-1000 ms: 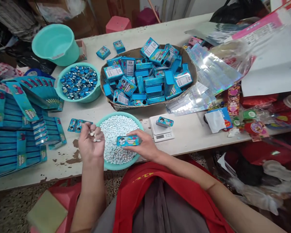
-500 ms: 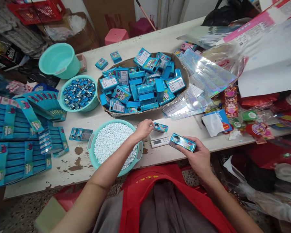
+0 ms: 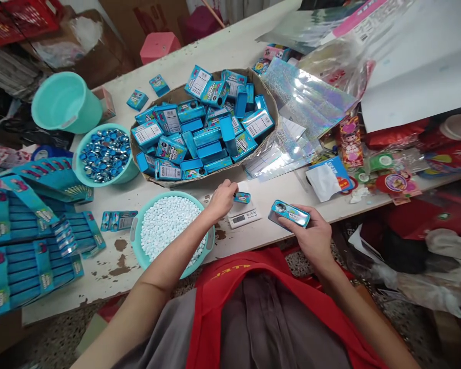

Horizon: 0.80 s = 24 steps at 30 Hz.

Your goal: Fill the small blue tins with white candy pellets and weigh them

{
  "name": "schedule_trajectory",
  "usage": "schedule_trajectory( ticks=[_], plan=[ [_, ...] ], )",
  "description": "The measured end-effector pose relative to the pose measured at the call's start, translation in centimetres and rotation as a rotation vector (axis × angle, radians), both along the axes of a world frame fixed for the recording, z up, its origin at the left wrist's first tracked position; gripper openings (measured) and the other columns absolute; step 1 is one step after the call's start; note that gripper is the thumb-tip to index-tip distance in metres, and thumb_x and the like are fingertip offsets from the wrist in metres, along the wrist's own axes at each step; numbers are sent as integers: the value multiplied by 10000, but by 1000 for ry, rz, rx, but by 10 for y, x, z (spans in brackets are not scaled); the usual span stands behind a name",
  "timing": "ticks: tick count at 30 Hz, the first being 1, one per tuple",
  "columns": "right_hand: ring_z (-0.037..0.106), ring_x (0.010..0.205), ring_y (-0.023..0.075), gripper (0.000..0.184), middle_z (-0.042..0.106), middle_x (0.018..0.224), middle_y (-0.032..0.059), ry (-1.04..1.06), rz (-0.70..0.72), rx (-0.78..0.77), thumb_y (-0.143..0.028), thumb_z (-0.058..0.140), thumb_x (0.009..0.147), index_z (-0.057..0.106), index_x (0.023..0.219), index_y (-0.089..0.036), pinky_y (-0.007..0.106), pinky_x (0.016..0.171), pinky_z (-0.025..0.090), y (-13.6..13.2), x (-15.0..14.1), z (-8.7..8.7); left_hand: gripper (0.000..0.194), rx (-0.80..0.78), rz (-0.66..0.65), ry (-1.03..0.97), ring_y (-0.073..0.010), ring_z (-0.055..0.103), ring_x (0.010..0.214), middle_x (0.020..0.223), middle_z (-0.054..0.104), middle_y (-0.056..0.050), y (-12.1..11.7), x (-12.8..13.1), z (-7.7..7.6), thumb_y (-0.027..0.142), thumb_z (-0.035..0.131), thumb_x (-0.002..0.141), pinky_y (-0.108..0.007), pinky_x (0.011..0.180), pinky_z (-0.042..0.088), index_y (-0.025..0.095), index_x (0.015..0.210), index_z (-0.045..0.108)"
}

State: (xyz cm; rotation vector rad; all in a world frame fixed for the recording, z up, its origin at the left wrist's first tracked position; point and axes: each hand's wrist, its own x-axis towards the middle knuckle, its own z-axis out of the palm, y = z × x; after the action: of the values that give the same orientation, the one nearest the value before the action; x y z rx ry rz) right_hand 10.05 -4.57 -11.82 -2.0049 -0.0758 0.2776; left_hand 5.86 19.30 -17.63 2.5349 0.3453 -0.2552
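Note:
My left hand point(image 3: 222, 199) reaches across to a small blue tin point(image 3: 243, 197) that stands on a white digital scale point(image 3: 246, 217). Its fingers are pinched together beside the tin's left end; the white candies seen in this hand earlier are hidden inside it. A second blue tin point(image 3: 290, 214), with a round opening in its lid end, sits in my right hand point(image 3: 313, 233), thumb along the near side, to the right of the scale. Beneath my left forearm is a turquoise bowl point(image 3: 134, 237) full of white candies point(image 3: 169, 225).
A cardboard tray point(image 3: 153, 180) heaped with blue tins lies behind the scale. To its left are a bowl point(image 3: 128, 177) of round metal caps and a turquoise basin point(image 3: 67, 97). Stacked blue display boxes point(image 3: 19, 266) fill the left; shiny plastic sheets point(image 3: 307, 97) cover the right.
My left hand has gone from above the candy bowl, candies in its palm, to the tin on the scale. My right hand has carried its tin rightward, away from the bowl.

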Motion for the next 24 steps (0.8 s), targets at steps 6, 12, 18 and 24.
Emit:
schedule_trajectory(
  ticks=[6, 12, 18, 24],
  plan=[
    [653, 750, 203, 495, 703, 840, 53, 5, 2, 14, -436, 820, 550, 663, 939, -174, 380, 747, 546, 1, 5, -5, 266, -44, 15, -35, -195, 502, 837, 967, 511, -63, -1, -3, 0, 44, 453, 772, -305, 677, 363, 197, 950, 577],
    [649, 736, 197, 503, 703, 833, 49, 9, 0, 2, -432, 822, 545, 663, 946, -173, 383, 747, 547, 1, 6, -7, 238, -113, 97, -108, -175, 516, 823, 943, 536, -47, -1, -8, 0, 43, 460, 779, -290, 696, 380, 203, 895, 593],
    [646, 742, 194, 501, 695, 826, 41, 0, -19, -9, -428, 823, 539, 665, 941, -175, 371, 742, 550, 4, 1, -6, 178, -304, 312, -350, -144, 544, 803, 857, 576, -22, 9, -16, 5, 76, 481, 784, -254, 732, 408, 195, 823, 608],
    [646, 755, 195, 496, 698, 845, 48, -9, -18, -18, -427, 817, 552, 664, 950, -172, 367, 737, 549, 5, -4, -9, 92, -362, 593, -416, -143, 556, 754, 827, 624, -18, 42, -69, 10, 198, 530, 774, -250, 716, 414, 194, 784, 621]
  ],
)
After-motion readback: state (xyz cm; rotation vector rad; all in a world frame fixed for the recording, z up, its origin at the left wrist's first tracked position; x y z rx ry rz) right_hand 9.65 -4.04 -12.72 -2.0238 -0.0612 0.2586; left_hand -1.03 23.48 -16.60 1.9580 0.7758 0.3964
